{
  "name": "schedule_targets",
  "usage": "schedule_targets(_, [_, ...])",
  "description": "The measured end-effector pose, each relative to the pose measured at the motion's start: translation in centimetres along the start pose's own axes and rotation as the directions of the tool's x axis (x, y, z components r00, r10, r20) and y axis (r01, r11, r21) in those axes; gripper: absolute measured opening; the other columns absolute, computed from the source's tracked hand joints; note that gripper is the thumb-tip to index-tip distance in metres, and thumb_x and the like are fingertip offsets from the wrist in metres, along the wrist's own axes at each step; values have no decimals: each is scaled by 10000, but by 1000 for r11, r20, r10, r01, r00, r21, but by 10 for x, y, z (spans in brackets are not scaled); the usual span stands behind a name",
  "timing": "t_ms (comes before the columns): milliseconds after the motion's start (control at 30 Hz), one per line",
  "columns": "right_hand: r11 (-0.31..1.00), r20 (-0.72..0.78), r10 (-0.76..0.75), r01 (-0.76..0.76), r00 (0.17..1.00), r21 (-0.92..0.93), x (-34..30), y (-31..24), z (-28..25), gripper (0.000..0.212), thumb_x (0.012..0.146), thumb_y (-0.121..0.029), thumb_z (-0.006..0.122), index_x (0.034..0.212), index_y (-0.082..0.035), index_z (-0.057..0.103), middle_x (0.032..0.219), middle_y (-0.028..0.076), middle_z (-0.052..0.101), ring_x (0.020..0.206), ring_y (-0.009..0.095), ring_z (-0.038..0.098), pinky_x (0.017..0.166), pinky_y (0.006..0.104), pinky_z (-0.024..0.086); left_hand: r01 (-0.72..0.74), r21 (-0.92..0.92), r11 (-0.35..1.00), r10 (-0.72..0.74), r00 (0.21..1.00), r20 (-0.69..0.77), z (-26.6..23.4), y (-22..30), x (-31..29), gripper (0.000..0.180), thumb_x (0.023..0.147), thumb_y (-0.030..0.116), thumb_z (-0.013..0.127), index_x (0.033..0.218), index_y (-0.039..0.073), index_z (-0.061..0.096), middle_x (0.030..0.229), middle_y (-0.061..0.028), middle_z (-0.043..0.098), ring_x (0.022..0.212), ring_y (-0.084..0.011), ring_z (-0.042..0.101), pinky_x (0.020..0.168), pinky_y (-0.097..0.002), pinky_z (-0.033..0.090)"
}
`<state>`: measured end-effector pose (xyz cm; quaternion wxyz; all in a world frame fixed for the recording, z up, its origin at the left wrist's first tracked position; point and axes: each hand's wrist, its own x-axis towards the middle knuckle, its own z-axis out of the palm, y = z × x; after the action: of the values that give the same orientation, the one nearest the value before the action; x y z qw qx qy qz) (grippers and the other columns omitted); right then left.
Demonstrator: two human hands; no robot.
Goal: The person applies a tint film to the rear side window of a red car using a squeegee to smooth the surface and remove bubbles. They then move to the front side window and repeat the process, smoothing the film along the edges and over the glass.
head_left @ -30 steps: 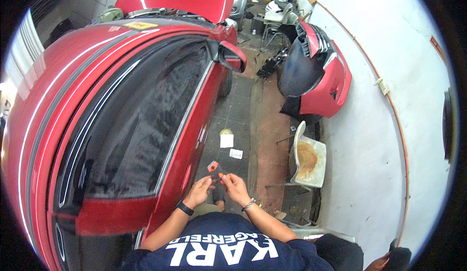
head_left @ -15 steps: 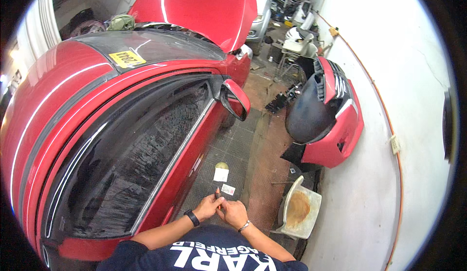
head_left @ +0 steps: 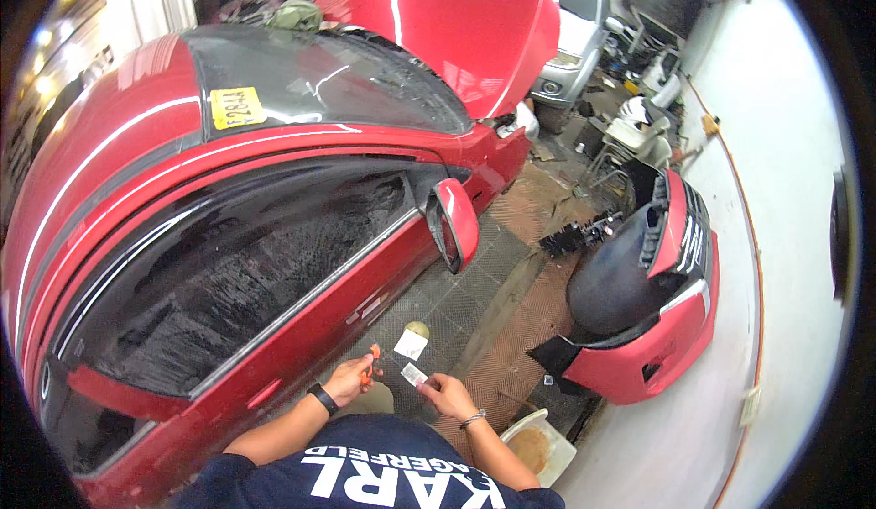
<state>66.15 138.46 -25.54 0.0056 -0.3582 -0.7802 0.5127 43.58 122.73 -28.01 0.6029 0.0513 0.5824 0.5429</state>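
A small orange tool (head_left: 375,352) stands up out of my left hand (head_left: 347,380), whose fingers are closed round it beside the red car door. More orange shows lower down between the fingers; the tool's exact kind is not clear. To its right and apart from it, my right hand (head_left: 445,396) has thumb and fingers pinched together. What they hold, if anything, cannot be made out. The fingertips overlap the edge of a small printed card or packet (head_left: 413,375), which appears to lie on the floor below. A white paper (head_left: 410,345) lies just beyond, against a round yellowish object (head_left: 418,329).
Along my left stands the red car (head_left: 347,326), its side mirror (head_left: 453,224) jutting out and its hood (head_left: 447,30) raised. A detached red bumper (head_left: 639,363) rests by the right wall. Near me is a stained white plastic chair (head_left: 547,450); a silver car (head_left: 570,43) stands farther back.
My hands, together on the orange tool before, have come apart; the left keeps the tool and the right has moved right. The view has turned and shifted.
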Motion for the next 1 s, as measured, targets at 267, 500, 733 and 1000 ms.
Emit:
schedule_targets(267, [996,-12,-20,21,1000,91,88,3,-49,311,944,-303,711,857,-9,660,695,14,625,639,100,544,589,291,446,-110,-180,977,125,989,75,26,24,53,338,1040,296,556,1299,78,566,1033,-34,651,814,-124,623,640,-278,500])
schedule_targets(500, [951,-18,15,-20,1000,-308,100,28,-108,318,921,-303,707,890,12,679,759,158,696,696,259,673,671,369,514,-472,1,881,472,881,41,93,119,146,458,1015,256,594,1419,59,511,928,-24,646,707,-102,606,595,-255,488])
schedule_targets(733, [916,-110,236,-259,965,-305,90,71,-147,296,919,-280,708,895,14,683,749,158,687,687,267,659,666,373,501,-570,305,763,611,789,-56,121,136,206,544,956,404,637,1343,25,581,951,-165,706,793,-227,680,719,-367,530])
schedule_targets(1000, [888,-9,274,-256,962,-382,113,165,-204,357,934,-335,725,860,7,655,690,32,632,599,120,547,568,298,441,-580,170,797,602,787,-136,135,135,206,493,899,344,674,1267,20,622,1019,-197,723,929,-314,710,814,-400,540])
